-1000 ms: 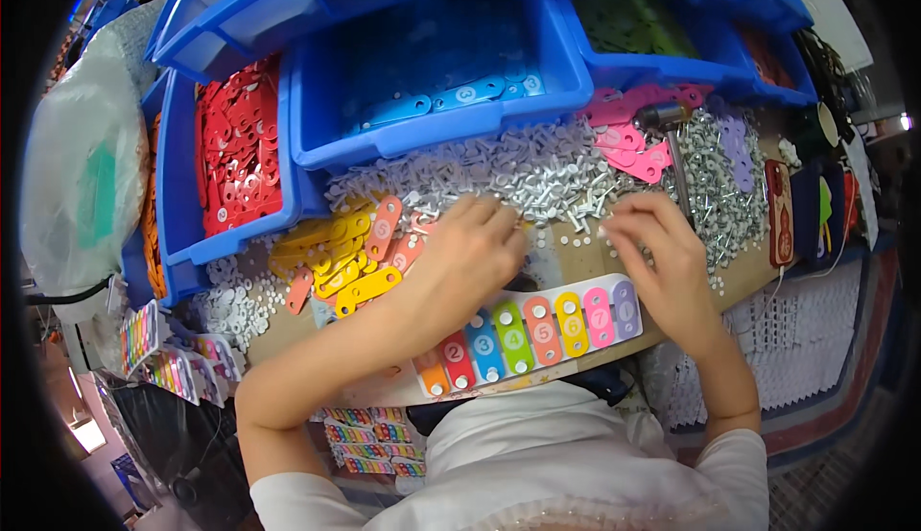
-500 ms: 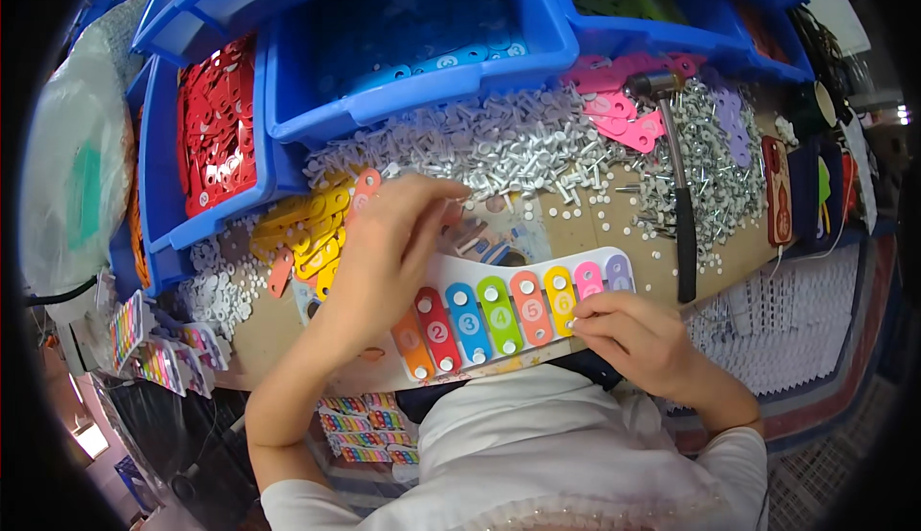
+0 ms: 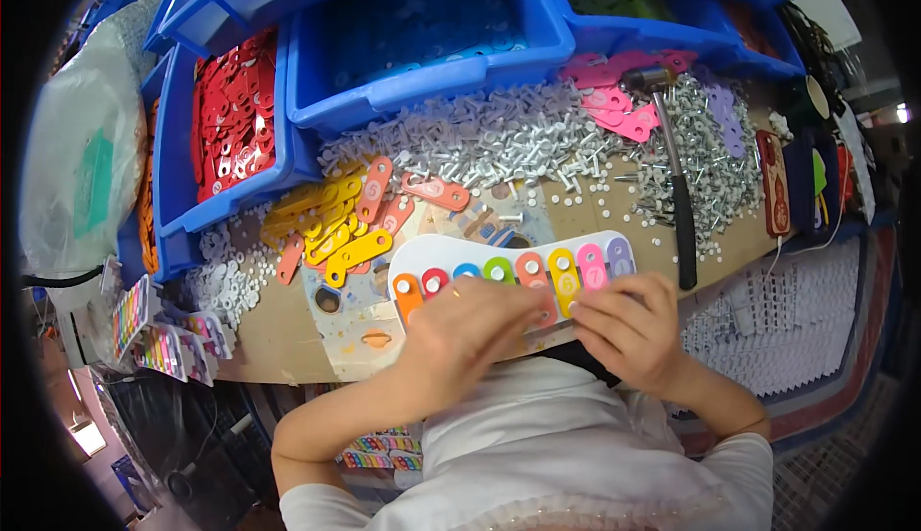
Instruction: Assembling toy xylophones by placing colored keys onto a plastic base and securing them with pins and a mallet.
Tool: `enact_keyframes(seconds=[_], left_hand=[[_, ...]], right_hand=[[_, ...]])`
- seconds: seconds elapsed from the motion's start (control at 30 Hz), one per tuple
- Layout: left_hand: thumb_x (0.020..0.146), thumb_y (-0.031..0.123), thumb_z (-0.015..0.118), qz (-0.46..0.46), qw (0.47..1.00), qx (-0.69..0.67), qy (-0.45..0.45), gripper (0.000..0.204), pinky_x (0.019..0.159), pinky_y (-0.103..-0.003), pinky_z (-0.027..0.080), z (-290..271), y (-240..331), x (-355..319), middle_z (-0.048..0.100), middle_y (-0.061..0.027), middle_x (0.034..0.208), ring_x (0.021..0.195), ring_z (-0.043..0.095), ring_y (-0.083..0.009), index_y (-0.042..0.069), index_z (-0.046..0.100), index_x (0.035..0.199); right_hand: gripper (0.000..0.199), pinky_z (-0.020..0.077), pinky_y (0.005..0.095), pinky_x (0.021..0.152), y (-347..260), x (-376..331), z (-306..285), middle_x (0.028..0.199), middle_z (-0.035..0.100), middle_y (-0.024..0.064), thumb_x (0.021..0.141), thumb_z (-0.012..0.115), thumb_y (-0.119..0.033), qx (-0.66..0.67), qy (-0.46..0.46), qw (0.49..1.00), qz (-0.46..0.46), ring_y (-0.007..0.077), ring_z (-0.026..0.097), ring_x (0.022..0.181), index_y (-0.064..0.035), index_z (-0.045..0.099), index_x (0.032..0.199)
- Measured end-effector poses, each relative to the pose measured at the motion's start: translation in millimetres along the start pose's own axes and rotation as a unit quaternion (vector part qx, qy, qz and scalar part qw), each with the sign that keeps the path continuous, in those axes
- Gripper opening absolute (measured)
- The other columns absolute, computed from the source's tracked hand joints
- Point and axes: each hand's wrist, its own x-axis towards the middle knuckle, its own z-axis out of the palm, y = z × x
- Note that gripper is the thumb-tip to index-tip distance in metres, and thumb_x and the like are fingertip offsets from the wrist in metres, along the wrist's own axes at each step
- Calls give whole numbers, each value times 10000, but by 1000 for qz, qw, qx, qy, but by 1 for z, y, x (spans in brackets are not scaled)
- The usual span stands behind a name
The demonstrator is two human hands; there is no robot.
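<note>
A toy xylophone with a white base [image 3: 446, 249] and a row of coloured bars lies at the table's near edge. Over its left half reaches my left hand [image 3: 460, 334], its fingers pressed together with the tips at the lower end of the salmon bar [image 3: 531, 267]; whatever they hold is hidden. My right hand [image 3: 633, 334] is closed at the lower end of the yellow bar [image 3: 564, 280], fingertips beside a white pin head there. What the right fingers pinch does not show clearly. White pin heads sit at the upper ends of several bars. My left hand covers the lower ends of the left bars.
Behind lie heaps of white plastic pins [image 3: 499, 142] and metal screws or nails [image 3: 672, 166]. A hammer [image 3: 684, 229] rests at right, near a phone [image 3: 773, 186]. Loose yellow bars [image 3: 357, 255] and salmon bars [image 3: 436, 190] lie left. Blue bins [image 3: 432, 75] line the back.
My left hand has come down and right from beside the loose bars onto the xylophone. The right hand stays by the yellow bar. A loose white pin now shows just behind the xylophone.
</note>
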Motion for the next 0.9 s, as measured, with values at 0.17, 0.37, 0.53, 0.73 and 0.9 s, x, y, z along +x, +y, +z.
enact_keyframes(seconds=[0.17,0.37,0.53,0.73,0.9], left_hand=[[660,160,804,115,968,207,86,319,693,-292,371,24,1,-5,680,39,875,788,538,-170,132,724,968],[661,202,801,92,971,196,105,309,693,-310,345,31,-3,-9,664,59,862,776,499,-172,157,727,959],[655,195,802,90,964,224,108,325,699,-302,341,33,-1,-11,668,56,877,773,484,-179,147,729,968],[702,244,769,142,923,346,94,349,725,-301,334,35,-1,-27,666,61,903,794,463,-171,177,732,1043],[772,377,751,135,871,453,133,385,761,-307,319,54,-2,-43,557,18,1023,863,447,-169,247,708,1132]], right_hand=[[271,410,398,819,4,7,1,1071,646,54,651,764,-35,16,49,997,50,257,573,930,-74,696,911],[273,418,406,812,13,11,-6,1083,638,73,655,755,-15,0,62,996,59,280,570,935,-74,695,914],[270,427,407,819,15,14,-6,1104,632,88,670,751,-11,3,69,996,57,288,572,945,-69,696,928],[263,426,414,825,17,16,-5,1106,633,92,670,755,-13,9,76,996,53,293,574,952,-57,692,921],[215,411,416,865,24,44,0,1068,635,74,705,741,-55,-6,32,999,28,291,555,996,-49,688,913]])
